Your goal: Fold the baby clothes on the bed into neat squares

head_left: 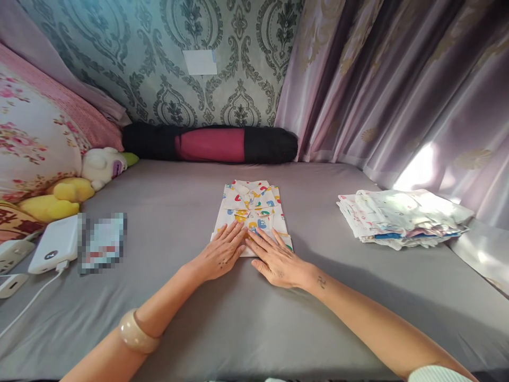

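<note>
In front of me a folded shirt (252, 200), white with a colourful print and a collar at its far end, lies on the grey bed sheet (175, 212). My left hand (222, 252) rests flat on its near left part, fingers stretched out. On the near right part lies my right hand (274, 257), palm down with the fingers spread. Both hands press on the cloth without gripping it, and they hide much of the shirt's near end.
A stack of folded clothes (405, 217) sits at the right by the curtain (358, 79). Along the wall lies a black and red bolster (210, 144). To the left are a power bank (55, 244) with a cable, a blurred packet (104, 241), plush toys (103, 164) and a pillow (35, 132).
</note>
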A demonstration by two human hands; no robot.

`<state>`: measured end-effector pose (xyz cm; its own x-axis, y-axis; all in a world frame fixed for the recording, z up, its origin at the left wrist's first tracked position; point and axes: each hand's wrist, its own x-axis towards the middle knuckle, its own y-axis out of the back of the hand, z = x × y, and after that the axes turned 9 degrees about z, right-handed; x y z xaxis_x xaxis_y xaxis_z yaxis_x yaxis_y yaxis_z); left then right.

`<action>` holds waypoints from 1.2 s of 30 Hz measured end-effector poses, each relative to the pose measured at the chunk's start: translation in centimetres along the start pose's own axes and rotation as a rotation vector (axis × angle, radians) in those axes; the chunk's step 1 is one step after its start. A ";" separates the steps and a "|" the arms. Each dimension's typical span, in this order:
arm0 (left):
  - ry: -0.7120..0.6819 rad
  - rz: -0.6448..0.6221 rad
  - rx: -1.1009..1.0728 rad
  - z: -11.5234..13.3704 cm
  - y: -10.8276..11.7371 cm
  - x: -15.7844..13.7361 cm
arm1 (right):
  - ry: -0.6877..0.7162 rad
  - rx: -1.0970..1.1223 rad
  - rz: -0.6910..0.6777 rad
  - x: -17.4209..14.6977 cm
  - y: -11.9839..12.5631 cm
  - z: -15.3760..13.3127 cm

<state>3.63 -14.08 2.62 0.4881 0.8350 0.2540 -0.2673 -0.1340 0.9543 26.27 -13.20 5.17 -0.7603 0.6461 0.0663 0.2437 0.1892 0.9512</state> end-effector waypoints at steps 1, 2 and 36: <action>0.004 -0.025 -0.006 -0.2 0.0 0.1 | -0.008 0.010 -0.026 0.0 0.0 0.1; 0.006 -0.049 -0.013 -0.4 0.0 0.1 | -0.014 0.022 -0.049 0.1 0.0 0.2; -0.034 -0.191 -0.095 -2.3 0.3 0.1 | -0.003 0.061 -0.046 -0.4 0.6 2.3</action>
<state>1.67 -12.82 2.54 0.5644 0.8219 0.0770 -0.2440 0.0770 0.9667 28.13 -11.66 4.97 -0.7697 0.6381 0.0222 0.2454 0.2635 0.9329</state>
